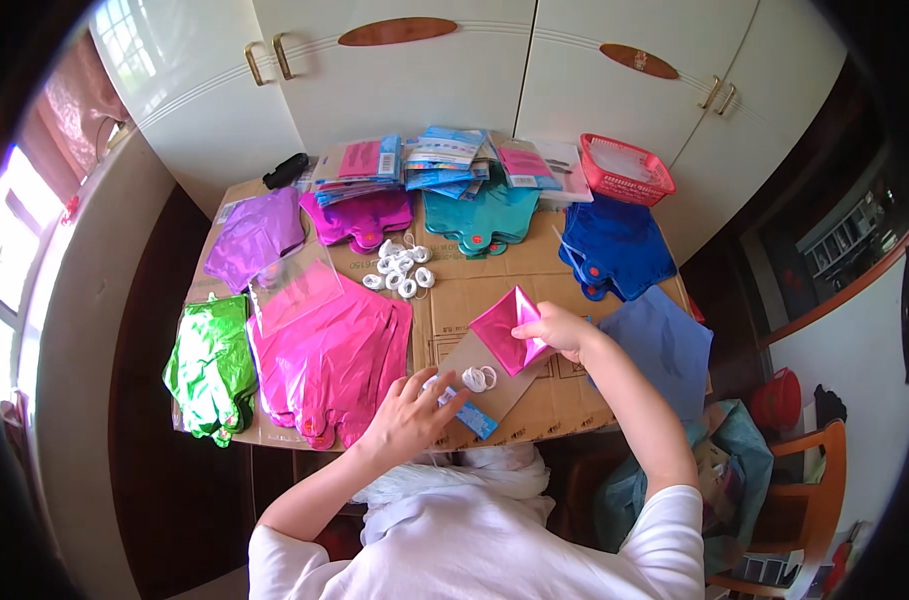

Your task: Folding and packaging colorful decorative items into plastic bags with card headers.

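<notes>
My right hand [562, 332] pinches a folded pink foil sheet, likely a balloon [504, 328], over the near middle of the cardboard. Beneath it lies a clear plastic bag [519, 392] with a blue printed end [476, 421] toward me. A coil of white string [479, 378] rests on the bag. My left hand [411, 410] has its fingers spread at the bag's blue end, touching or just above it. A bit of white shows by its fingertips, too small to name. Farther off sits a pile of white string coils [398, 270].
Foil stacks lie around the cardboard [454, 300]: pink [329, 350], green [212, 365], purple [256, 235], magenta [364, 220], teal [479, 215], dark blue [619, 250], pale blue [659, 350]. Packets [444, 160] and a red basket [629, 170] stand at the back, before white cabinets [404, 80].
</notes>
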The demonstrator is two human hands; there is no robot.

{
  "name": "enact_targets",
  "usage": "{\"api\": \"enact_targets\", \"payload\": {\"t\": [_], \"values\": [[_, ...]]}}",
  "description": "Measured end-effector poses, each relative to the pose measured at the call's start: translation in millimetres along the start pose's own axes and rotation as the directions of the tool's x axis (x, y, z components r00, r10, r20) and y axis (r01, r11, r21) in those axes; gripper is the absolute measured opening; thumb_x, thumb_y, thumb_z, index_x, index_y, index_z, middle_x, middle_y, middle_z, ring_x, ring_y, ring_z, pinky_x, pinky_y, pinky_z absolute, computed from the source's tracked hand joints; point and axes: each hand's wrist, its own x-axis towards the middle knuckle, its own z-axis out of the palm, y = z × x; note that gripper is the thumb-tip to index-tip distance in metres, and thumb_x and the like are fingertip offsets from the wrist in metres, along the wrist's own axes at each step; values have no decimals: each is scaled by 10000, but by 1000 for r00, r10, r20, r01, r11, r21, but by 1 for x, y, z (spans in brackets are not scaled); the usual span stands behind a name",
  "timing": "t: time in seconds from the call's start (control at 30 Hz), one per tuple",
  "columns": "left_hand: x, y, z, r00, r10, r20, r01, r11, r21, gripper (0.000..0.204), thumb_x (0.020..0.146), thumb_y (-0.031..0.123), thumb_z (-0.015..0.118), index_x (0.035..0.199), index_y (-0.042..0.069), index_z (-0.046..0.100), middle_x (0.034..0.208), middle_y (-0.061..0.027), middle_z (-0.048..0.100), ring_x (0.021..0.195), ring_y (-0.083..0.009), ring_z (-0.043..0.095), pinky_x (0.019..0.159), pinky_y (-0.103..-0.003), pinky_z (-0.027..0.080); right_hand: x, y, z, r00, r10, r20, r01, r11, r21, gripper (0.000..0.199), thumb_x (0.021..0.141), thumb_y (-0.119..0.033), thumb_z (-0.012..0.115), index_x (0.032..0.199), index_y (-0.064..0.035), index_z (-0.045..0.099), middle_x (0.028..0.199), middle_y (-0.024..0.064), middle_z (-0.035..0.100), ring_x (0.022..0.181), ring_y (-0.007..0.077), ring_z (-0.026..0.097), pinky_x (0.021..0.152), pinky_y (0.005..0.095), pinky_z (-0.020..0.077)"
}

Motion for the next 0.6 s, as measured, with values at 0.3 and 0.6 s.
{"api": "enact_targets", "payload": {"t": [0.3,0.6], "values": [[-8,-3,10,997,74,-19,-73,995,69,453,733,199,704,1177,194,617,1141,-50,555,875,-215,566,693,-343,457,2,12,35,996,26,83,-11,985,-172,301,843,-79,644,1121,19,585,1033,123,655,920,189,638,821,338,510],[-6,-6,7,988,150,-41,-151,988,-15,288,767,147,629,1052,143,586,1091,-61,569,908,-209,577,702,-338,465,-8,-5,28,993,-100,64,98,994,42,292,807,-90,664,1064,40,615,963,117,676,857,192,639,785,339,496]]}}
